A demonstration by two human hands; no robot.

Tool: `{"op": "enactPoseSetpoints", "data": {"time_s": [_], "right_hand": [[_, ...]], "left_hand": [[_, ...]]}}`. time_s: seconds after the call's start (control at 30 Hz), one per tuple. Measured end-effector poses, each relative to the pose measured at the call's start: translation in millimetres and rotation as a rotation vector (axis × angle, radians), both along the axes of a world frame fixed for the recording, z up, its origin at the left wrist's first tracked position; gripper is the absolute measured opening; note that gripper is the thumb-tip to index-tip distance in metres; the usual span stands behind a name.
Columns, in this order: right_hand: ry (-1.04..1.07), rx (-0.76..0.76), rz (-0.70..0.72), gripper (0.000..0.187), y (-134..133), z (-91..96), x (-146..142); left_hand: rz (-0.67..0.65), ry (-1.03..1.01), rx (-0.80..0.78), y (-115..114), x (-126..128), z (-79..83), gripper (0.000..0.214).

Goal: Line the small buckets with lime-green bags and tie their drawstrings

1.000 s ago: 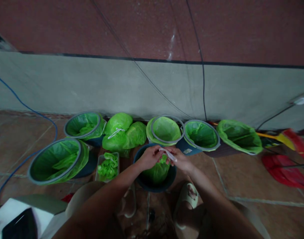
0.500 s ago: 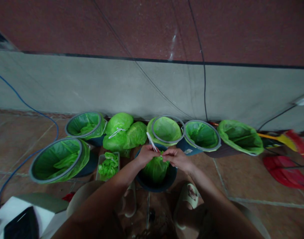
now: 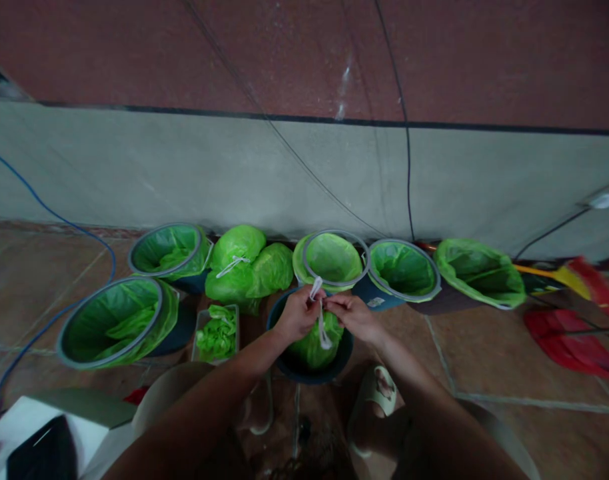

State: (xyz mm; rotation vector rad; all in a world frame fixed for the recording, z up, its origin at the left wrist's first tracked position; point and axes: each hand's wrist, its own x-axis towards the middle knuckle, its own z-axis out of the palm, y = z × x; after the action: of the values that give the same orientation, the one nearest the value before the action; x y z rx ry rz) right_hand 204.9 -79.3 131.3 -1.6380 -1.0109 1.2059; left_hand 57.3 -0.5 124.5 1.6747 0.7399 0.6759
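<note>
Between my feet stands a dark blue bin (image 3: 338, 368) with a green plastic bag (image 3: 310, 351) gathered inside it. A white drawstring (image 3: 324, 336) is at the bag's neck; one loop sticks up by the fingers and another part hangs down over the bag. My left hand (image 3: 297, 316) pinches the drawstring at the neck. Close beside it, my right hand (image 3: 353, 316) has thumb and fingers pressed together on the drawstring too. The fingertips are small and partly hidden, so the exact crossing of the string cannot be made out.
Several bins with green liners line the wall, including a lined bin (image 3: 404, 270) and a wide-mouthed one (image 3: 109, 323). Tied green bags (image 3: 239, 257) sit between them. A clear tub (image 3: 237, 333) holds crumpled green bags. A red dustpan (image 3: 569, 343) lies right; a blue cable (image 3: 34, 333) runs left.
The white drawstring, earlier sticking up to the left from my left hand, now forms a small loop above the fingers and hangs down over the bag. Both hands stay close together.
</note>
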Motion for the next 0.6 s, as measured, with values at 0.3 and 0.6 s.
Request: {"op": "enactPoseSetpoints", "data": {"time_s": [0.3, 0.6], "right_hand": [[0.17, -0.044, -0.057, 0.037, -2, 11.1, -4], [-0.608, 0.124, 0.036, 0.016, -2, 7.5, 7]], "left_hand": [[0.006, -0.072, -0.323, 0, 3, 0.7, 0.016], [-0.038, -0.056, -0.447, 7, 0, 2.7, 0.021]]}}
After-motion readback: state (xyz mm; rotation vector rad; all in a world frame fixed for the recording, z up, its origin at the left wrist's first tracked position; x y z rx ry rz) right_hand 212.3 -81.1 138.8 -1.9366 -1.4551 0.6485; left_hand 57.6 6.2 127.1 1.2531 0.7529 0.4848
